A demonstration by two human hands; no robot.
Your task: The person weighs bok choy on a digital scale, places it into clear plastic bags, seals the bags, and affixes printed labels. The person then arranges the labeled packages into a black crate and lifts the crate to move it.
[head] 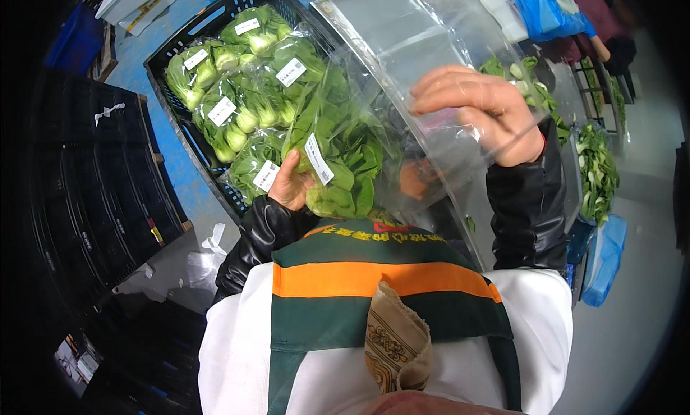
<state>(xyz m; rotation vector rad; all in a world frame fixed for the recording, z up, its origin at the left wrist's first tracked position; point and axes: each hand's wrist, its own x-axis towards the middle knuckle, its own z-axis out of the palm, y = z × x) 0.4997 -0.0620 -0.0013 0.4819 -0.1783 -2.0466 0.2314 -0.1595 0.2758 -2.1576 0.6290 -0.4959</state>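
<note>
My left hand (292,184) holds the lower end of a clear plastic bag of leafy greens (337,161) that bears a white label. This bag lies partly over the near right side of a black plastic crate (188,132), which holds several labelled bags of bok choy (253,99). To the right, my right hand (477,110) is raised with bent fingers at a large clear plastic sheet or cover (388,32). Part of the hand shows through the plastic, and whether its fingers grip the plastic I cannot tell.
Stacked black crates (91,199) stand at the left. Loose greens (595,172) lie at the right, above a blue plastic bag (606,264). At the top right another person's arm (598,47) shows beside blue plastic. Plastic scraps (207,266) lie on the floor.
</note>
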